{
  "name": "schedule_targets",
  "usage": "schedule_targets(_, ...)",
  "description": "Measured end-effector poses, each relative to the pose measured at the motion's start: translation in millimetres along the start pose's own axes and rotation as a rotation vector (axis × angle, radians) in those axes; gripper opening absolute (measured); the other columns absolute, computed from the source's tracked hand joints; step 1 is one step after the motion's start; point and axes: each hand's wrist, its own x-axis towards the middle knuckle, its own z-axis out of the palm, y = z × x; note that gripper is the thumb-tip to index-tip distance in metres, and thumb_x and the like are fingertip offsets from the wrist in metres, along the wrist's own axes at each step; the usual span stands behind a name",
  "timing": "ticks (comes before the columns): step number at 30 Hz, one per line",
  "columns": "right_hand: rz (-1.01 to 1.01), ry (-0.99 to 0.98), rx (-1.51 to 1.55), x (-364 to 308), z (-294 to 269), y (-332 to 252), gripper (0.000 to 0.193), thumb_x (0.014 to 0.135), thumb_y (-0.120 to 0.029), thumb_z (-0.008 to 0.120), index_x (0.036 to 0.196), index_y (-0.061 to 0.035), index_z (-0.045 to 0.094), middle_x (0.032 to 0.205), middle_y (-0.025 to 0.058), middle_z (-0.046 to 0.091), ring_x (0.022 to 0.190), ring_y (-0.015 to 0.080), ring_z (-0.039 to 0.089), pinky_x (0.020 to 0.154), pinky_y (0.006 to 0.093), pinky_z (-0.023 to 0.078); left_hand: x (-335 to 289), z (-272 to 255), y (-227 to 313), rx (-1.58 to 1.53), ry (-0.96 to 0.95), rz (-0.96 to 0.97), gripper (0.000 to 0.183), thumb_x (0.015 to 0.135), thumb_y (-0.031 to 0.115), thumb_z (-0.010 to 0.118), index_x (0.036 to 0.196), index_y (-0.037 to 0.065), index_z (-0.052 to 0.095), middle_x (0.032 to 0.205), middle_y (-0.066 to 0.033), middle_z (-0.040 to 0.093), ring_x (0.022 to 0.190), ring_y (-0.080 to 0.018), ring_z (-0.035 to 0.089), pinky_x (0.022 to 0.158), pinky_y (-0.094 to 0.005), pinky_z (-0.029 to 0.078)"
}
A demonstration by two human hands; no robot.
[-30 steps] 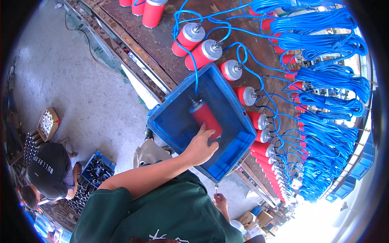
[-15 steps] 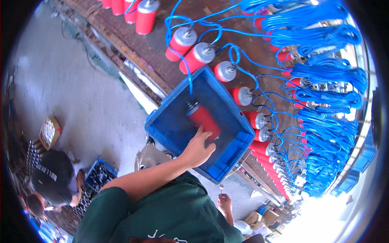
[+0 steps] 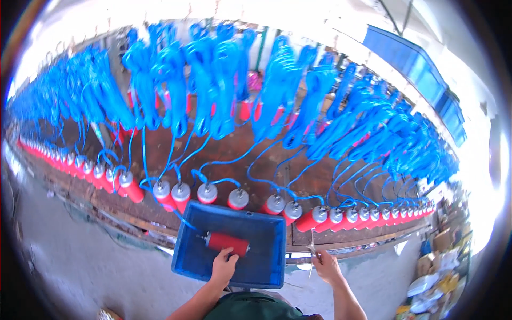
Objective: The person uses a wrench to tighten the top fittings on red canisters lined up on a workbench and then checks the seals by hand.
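- The red cylinder with a silver-grey metal end cap (image 3: pixel 228 242) lies on its side inside the shallow blue plastic tray (image 3: pixel 261 269), the cap toward the left.
- The left hand (image 3: pixel 226 263) touches the cylinder's near side with its fingers curled; whether they close around it or only rest there I cannot tell, since the palm side is hidden.
- A thin blue cable (image 3: pixel 185 220) runs from the capped end over the tray's far wall.
- The right hand (image 3: pixel 326 265), to the right of the tray, is closed around a slim, pale metal tool (image 3: pixel 311 260); its kind is too small to make out.
- Compared with half a second ago, the view has swung around to face the brown, worn surface (image 3: pixel 234 152), and more of the right forearm shows. The cylinder remains in the tray under the left hand, so I judge that the handling of it has barely advanced.
- Along the surface's near edge stands a row of similar red cylinders (image 3: pixel 238 201); behind them hang thick bundles of blue cable (image 3: pixel 218 77), overlapping too much to trace each lead.
- The row's far ends shrink and blur, glare washes out the background, and the brown cartons (image 3: pixel 425 264) at right are indistinct.
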Motion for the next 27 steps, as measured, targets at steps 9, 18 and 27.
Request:
schedule_targets(9, -0.13, 0.005, 0.15, 19, 1, 4, 0.037, 0.099, -0.028, 0.064, 0.129, -0.0071, 0.063, 0.092, 0.0231, 0.075, 0.09, 0.0437, 0.075, 0.082, 0.0505, 0.057, 13, -37, 21, 0.175, 0.135, 0.007, 0.041, 0.093, 0.011, 0.072, 0.134, 0.006, 0.066, 0.121, -0.0051, 0.071, 0.104, -0.0182, 0.065, 0.075, -0.0364, 0.055)
schedule_targets(18, -0.028, -0.017, 0.173, 16, -4, 61, 0.039, 0.099, -0.028, 0.06, 0.134, -0.01, 0.056, 0.096, 0.0264, 0.075, 0.094, 0.0472, 0.073, 0.086, 0.0563, 0.056, 22, -37, 27, 0.997, 0.017, 0.359, 0.054, 0.097, 0.027, 0.071, 0.141, -0.003, 0.063, 0.14, -0.0253, 0.067, 0.134, -0.0379, 0.062, 0.116, -0.0434, 0.046)
schedule_targets(27, 0.007, 0.146, 0.203, 22, -28, 67, 0.038, 0.095, -0.02, 0.066, 0.131, -0.0089, 0.06, 0.096, 0.0233, 0.076, 0.092, 0.0455, 0.074, 0.081, 0.0563, 0.057, 12, 6, 87, 1.318, -0.095, 0.407, 0.05, 0.092, 0.038, 0.067, 0.128, 0.004, 0.071, 0.126, -0.0219, 0.072, 0.121, -0.0426, 0.066, 0.107, -0.0503, 0.053)
